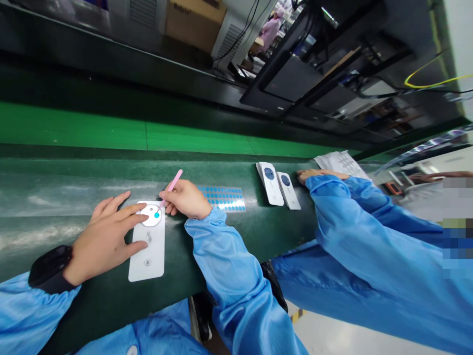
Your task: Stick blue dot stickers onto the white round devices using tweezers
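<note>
A white phone back cover (157,256) lies on the green bench, with a white camera-ring piece near its far end. One blue round sticker (157,215) shows on that ring. My left hand (114,229) rests over the cover's left side, fingers spread, thumb on its surface. In my right hand (186,198) is a pink pen-like stick (175,181), pinched between thumb and fingers. Its lower end is at the ring beside the blue sticker. Just right of this hand lies a clear sheet of blue round stickers (225,198), partly hidden behind it.
Two small stacks of white phone back covers (272,190) with dark camera circles stand farther right. Beyond them a co-worker's hands (320,173), in blue sleeves, are near a pile of pale sheets (342,162). A green ledge (111,127) runs along the bench's back.
</note>
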Tool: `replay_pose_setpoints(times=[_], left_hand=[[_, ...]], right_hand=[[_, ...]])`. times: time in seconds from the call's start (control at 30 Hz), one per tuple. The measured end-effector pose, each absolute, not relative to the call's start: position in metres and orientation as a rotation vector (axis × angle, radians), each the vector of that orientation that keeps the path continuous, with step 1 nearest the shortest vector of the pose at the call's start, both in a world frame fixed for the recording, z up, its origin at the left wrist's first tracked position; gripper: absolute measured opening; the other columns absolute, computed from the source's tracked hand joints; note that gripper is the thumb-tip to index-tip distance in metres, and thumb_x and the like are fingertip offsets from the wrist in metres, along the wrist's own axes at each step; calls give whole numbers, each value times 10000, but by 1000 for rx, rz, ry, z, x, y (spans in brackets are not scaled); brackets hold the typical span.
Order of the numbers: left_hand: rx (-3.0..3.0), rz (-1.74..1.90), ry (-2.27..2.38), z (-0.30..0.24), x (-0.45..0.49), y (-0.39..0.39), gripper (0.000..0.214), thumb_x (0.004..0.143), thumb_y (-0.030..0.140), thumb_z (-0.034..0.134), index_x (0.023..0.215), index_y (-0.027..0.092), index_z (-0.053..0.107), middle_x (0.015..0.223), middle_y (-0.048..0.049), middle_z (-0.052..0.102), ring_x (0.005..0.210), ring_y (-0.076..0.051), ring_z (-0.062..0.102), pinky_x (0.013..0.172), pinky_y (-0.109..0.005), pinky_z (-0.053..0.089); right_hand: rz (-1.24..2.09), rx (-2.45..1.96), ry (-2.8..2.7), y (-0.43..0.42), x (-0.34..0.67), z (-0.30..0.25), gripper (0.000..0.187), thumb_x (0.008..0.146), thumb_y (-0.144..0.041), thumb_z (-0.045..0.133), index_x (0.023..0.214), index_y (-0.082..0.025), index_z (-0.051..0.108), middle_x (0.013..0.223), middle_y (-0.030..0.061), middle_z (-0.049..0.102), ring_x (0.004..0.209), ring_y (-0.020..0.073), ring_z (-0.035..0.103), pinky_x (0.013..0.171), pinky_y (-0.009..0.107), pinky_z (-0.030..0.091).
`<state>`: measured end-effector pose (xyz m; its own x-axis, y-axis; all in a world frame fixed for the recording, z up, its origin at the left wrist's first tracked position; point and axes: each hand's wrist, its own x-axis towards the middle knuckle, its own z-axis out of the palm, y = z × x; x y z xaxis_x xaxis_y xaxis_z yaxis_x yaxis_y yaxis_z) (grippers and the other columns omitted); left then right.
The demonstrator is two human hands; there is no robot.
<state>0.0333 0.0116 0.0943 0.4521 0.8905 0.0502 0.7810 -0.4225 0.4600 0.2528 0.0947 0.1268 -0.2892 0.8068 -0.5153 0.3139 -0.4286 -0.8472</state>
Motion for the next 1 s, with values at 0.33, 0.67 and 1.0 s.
replay_pose_setpoints(times=[0.33, 0.67, 1.0], left_hand=[[2377, 408, 1409, 93, 31, 11, 499, 789, 592, 701, 1197, 317, 781, 1382, -69, 755, 1474, -478, 494, 1175, -696, 400], [2476, 512, 1403, 87, 33, 9, 456, 792, 535, 702, 1179, 306, 778, 1320, -72, 781, 1419, -489, 530, 1114, -700, 428], [2595, 593, 1448, 93, 41, 4, 327, 854, 391, 586, 1086, 315, 802, 1251, -108, 775, 1305, -468, 581, 977, -667, 440]], right_hand=[[1763, -1595, -1408, 94, 251, 129, 294, 943, -95, 726, 691, -154, 586, 521, -28, 627, 420, 81, 577, 383, 139, 474], [1731, -1612, -1436, 94, 250, 132, 313, 955, -55, 697, 692, -164, 566, 512, -39, 620, 419, 89, 588, 383, 146, 479], [1742, -1567, -1479, 96, 250, 124, 303, 966, -82, 703, 704, -162, 572, 531, -34, 631, 439, 97, 607, 409, 160, 501]])
